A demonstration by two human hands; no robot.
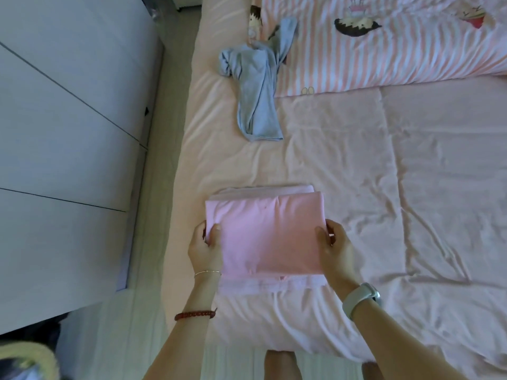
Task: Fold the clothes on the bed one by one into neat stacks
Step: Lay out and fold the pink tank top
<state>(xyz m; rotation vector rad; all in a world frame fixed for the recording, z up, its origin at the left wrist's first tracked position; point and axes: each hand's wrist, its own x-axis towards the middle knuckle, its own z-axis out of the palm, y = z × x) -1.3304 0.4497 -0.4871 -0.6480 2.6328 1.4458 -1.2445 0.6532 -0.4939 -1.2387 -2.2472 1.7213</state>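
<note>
A folded pink garment (267, 231) lies as a neat rectangle near the front edge of the pink bed (411, 215), with paler folded layers showing beneath it. My left hand (204, 244) grips its left edge, thumb on top. My right hand (333, 248) grips its right edge the same way. A crumpled light-blue shirt (256, 91) lies unfolded farther up the bed, near the left side.
A pink-and-white striped duvet (397, 50) with cartoon prints covers the far part of the bed. White wardrobe doors (68, 133) stand to the left across a narrow floor gap. A yellow-rimmed basket (30, 357) sits at the bottom left.
</note>
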